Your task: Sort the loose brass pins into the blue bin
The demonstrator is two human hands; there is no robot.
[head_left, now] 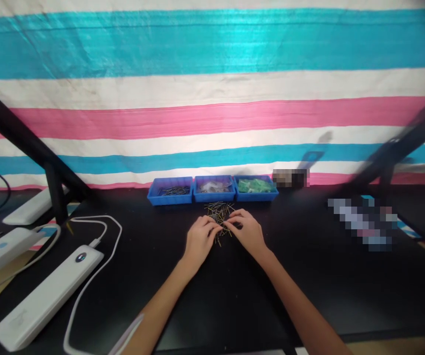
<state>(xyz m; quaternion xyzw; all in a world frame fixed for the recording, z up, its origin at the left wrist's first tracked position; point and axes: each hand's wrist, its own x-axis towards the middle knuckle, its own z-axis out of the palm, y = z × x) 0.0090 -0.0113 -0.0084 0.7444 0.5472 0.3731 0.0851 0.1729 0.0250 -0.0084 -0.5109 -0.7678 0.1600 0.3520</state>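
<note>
A loose pile of thin metal rods (218, 211), like nails or screws, some grey and some brass-coloured, lies on the black table in front of the blue bins. Over its left side is my left hand (200, 235), thumb and fingers pinched together at the pile. My right hand (247, 231) comes in from the other side, its thumb and forefinger also closed at the rods. The fingertips of both hands nearly meet. Whatever is between them is too small to make out.
Behind the pile stand three blue bins: one with dark thin rods (175, 191), one with clear plastic bags (214, 187), one with green packets (255, 186). A white power bank (50, 296) with a looping white cable and a power strip (5, 251) lie left. Black frame bars (23, 138) slant on both sides.
</note>
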